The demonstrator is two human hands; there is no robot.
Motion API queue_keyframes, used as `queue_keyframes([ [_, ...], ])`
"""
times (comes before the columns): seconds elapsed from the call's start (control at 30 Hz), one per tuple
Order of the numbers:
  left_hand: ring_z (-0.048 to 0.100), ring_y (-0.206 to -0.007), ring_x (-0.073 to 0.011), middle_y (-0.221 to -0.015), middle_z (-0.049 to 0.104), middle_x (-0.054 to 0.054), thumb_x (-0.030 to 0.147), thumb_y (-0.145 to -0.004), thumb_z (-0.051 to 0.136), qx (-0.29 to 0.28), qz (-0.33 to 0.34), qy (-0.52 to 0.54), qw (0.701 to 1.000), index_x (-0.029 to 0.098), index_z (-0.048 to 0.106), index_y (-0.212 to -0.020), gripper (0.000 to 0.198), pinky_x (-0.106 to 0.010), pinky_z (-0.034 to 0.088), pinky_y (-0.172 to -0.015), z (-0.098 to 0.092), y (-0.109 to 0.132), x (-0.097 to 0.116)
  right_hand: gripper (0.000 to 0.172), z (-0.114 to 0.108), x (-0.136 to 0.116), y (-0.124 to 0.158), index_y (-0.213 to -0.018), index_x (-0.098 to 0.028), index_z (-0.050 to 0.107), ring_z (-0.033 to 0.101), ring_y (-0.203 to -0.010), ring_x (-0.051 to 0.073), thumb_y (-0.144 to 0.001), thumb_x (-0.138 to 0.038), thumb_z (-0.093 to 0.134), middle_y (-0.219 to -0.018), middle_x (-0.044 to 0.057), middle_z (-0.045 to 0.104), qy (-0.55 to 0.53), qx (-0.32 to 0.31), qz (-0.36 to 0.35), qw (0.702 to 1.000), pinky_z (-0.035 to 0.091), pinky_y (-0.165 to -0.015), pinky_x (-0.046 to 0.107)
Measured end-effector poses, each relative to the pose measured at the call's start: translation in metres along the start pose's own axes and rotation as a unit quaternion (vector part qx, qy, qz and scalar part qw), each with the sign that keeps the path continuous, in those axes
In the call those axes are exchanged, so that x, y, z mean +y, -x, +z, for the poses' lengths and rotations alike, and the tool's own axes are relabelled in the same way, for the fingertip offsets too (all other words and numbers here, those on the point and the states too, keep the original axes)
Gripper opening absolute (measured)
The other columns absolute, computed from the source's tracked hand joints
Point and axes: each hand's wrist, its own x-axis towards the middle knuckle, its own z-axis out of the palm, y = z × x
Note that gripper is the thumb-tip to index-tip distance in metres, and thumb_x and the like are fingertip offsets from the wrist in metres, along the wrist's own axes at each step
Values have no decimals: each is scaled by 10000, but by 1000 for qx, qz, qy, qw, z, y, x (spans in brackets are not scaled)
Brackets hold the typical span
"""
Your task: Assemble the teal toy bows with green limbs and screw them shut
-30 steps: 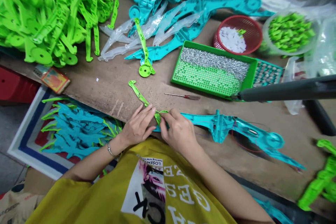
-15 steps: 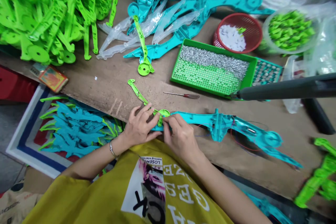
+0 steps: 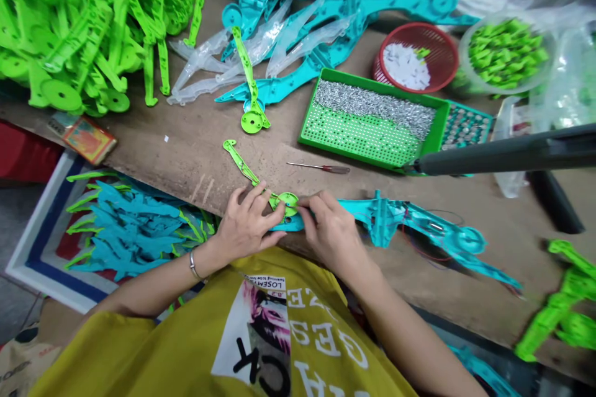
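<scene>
A long blue plastic half-shell (image 3: 382,217) lies across the table's near edge, with thin wires along its right part. A slim green plastic arm (image 3: 241,162) reaches up and left from its left end, where a round green disc (image 3: 289,200) sits over the blue shell. My left hand (image 3: 248,218) is closed on the green arm beside the disc, pressing it against the shell. My right hand (image 3: 329,228) is at the disc's right edge, thumb and forefinger pinched together. Whatever lies between those fingertips is too small to make out.
A screwdriver (image 3: 326,167) lies beyond my hands. Behind it stands a green tray (image 3: 358,136) of metal screws, near a red basket (image 3: 447,56). Green parts (image 3: 60,31) are heaped at the left. A dark rod (image 3: 503,152) juts in from the right.
My right hand has shifted right across the disc, uncovering more of the disc and the blue shell beneath. My left hand keeps its place on the green arm. The view has shifted slightly.
</scene>
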Motion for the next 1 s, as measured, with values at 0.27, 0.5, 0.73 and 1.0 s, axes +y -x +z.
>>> queue_keyframes([
  [0.27, 476, -1304, -361, -1222, 615, -173, 489, -911, 543, -2, -6, 8, 1000, 231, 622, -1239, 424, -529, 385, -997, -4, -3, 1, 164, -4, 11, -4, -832, -175, 616, 556, -651, 159, -936, -249, 513, -803, 52, 619, 91, 0, 19, 996, 366, -567, 280],
  [0.5, 474, -1309, -377, -1226, 609, -183, 456, -900, 563, -14, -13, 27, 999, 214, 621, -1256, 434, -557, 382, -1011, -9, -5, 1, 195, -4, 12, -4, -846, -174, 631, 523, -651, 154, -943, -213, 467, -831, 57, 574, 109, -39, -3, 993, 323, -541, 285],
  [0.73, 510, -1273, -330, -1313, 594, -182, 301, -893, 543, 26, -4, 81, 996, 162, 507, -1374, 503, -519, 376, -1071, -10, -15, 19, 202, -5, 14, -1, -859, -170, 654, 518, -654, 149, -923, -183, 462, -822, 54, 563, 76, -40, 9, 996, 367, -568, 274],
  [1.0, 620, -1114, -288, -1146, 702, -159, 232, -957, 504, 40, 13, 23, 999, 106, 529, -1295, 362, -469, 433, -996, 3, -28, 43, 268, -17, 18, -4, -966, -160, 693, 570, -745, 171, -890, -95, 444, -863, 68, 576, -12, -110, 31, 993, 423, -646, 275],
])
